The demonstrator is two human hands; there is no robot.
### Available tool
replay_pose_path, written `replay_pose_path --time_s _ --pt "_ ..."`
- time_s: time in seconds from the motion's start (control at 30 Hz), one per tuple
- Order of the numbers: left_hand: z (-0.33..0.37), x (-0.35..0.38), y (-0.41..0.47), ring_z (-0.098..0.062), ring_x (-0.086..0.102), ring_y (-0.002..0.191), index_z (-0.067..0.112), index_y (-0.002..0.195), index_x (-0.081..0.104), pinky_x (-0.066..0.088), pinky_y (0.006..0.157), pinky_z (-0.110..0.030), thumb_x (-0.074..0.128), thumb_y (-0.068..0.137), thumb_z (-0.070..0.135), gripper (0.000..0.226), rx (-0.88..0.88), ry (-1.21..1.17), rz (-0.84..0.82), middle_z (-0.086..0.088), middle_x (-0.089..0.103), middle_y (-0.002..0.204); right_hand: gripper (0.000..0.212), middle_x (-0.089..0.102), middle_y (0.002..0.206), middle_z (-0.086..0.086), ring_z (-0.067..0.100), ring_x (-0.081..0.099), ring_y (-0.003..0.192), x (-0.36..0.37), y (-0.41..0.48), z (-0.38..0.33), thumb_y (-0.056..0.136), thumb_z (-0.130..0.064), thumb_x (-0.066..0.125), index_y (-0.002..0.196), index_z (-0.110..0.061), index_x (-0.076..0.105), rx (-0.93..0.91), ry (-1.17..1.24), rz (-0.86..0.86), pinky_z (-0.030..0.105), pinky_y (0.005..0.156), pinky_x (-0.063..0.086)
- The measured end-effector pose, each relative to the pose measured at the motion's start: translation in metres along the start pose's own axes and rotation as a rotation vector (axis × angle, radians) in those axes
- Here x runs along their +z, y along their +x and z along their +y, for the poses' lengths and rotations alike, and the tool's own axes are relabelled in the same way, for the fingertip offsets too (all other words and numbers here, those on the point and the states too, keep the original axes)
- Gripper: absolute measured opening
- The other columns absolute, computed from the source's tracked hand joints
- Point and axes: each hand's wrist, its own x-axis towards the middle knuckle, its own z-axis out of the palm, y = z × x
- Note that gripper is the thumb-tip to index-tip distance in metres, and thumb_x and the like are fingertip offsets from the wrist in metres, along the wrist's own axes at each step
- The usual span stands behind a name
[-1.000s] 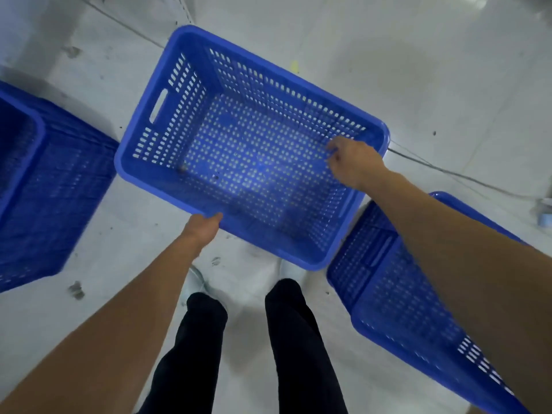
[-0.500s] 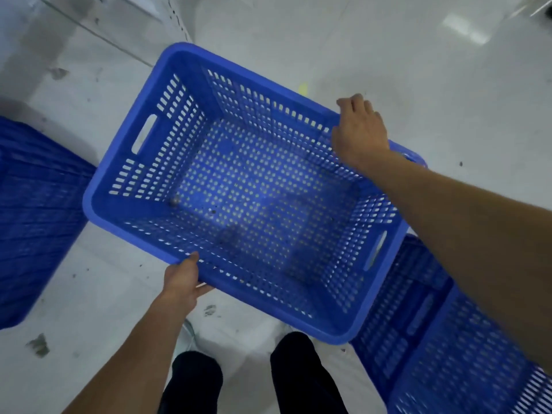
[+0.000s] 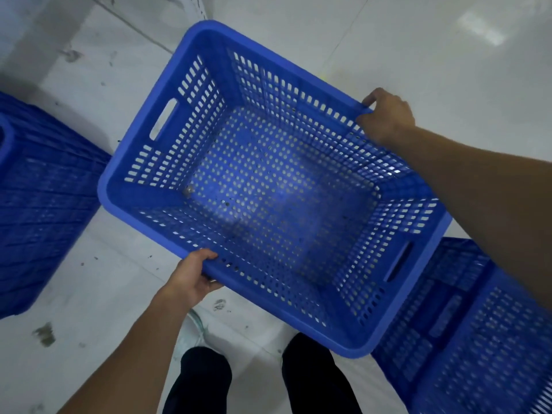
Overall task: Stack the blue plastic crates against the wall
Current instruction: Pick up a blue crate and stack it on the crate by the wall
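We have raised the blue crate (image 3: 268,186) off the floor since a second ago; our left hand (image 3: 191,276) and right hand (image 3: 388,115) grip opposite rims (carry begun), stack at left.

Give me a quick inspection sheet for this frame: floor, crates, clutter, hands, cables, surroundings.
Surface: pale floor, scuffed, with dark stains.
Job's things: held crate, blue, perforated, open side up, empty but for specks of debris; left crate on the floor; right crate on the floor, partly under the held one.
Clutter: stain patch; nothing else seen.
Grippers: left hand has a grip on the near long rim; right hand has a grip on the far rim near the corner.
Cables: nothing seen.
Surroundings: the person's dark trouser legs below the crate; wall base at upper left, unclear.
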Motion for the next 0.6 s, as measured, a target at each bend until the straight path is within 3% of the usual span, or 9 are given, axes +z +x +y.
replay_pose_path --time_s 0.17,0.37,0.47,0.6 --pt "-0.008 -0.014 -0.017 -0.028 0.067 0.097 0.011 0.106 0.063 0.056 0.071 -0.046 0.054 0.092 0.006 0.017 0.02 -0.032 -0.035 -0.012 0.071 0.106 0.026 0.059 0.098 0.006 0.02 0.055 0.075 -0.014 -0.012 -0.016 0.086 -0.021 0.066 0.112 -0.017 0.06 0.002 0.177 -0.064 0.028 0.064 0.042" --pt "0.0 -0.033 -0.088 -0.03 0.067 0.103 0.012 0.109 0.065 0.059 0.067 -0.043 0.049 0.095 0.005 0.022 0.019 -0.082 -0.115 -0.01 0.074 0.106 0.021 0.056 0.074 0.002 0.017 0.051 0.057 -0.059 -0.05 -0.053 0.082 -0.019 0.07 0.099 -0.018 0.057 -0.029 0.264 -0.053 0.027 0.048 0.037" --pt "0.015 -0.055 -0.138 -0.031 0.067 0.105 0.01 0.114 0.065 0.061 0.062 -0.04 0.05 0.094 0.007 0.026 0.036 -0.076 -0.107 -0.012 0.075 0.11 0.019 0.056 0.072 0.001 0.017 0.052 0.057 -0.094 -0.081 -0.096 0.084 -0.018 0.068 0.1 -0.017 0.058 -0.093 0.23 -0.069 0.028 0.049 0.039" --pt "0.036 -0.088 -0.221 -0.032 0.067 0.095 0.007 0.11 0.065 0.06 0.071 -0.045 0.052 0.092 0.005 0.022 0.052 -0.127 -0.082 -0.013 0.075 0.098 0.022 0.061 0.072 0.004 0.029 0.063 0.075 -0.149 -0.13 -0.167 0.083 -0.02 0.066 0.104 -0.018 0.061 -0.157 0.144 -0.117 0.035 0.07 0.051"
